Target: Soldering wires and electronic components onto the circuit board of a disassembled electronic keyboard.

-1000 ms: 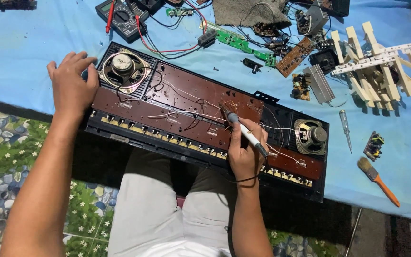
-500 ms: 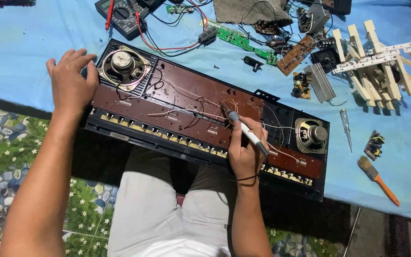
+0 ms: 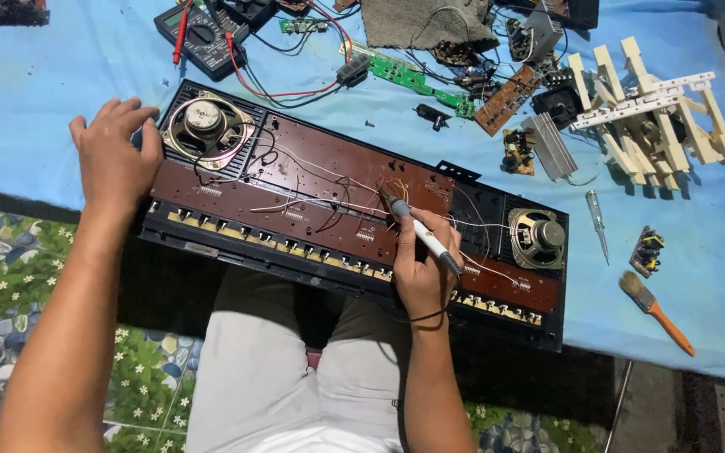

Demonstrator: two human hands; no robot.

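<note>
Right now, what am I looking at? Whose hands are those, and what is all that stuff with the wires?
The camera sits on a person's head and looks down at their own hands. The big dark thing is an opened electronic keyboard, lying face down, with a brown circuit board, thin wires and a round speaker at each end. The left hand rests on its left end. The right hand holds a soldering iron, its tip on the board. On the blue cloth lie a multimeter, small green circuit boards, a screwdriver and a paintbrush.

Our left hand (image 3: 115,159) lies flat, fingers spread; our right hand (image 3: 419,262) is curled in a pen grip, forearms extended.
</note>
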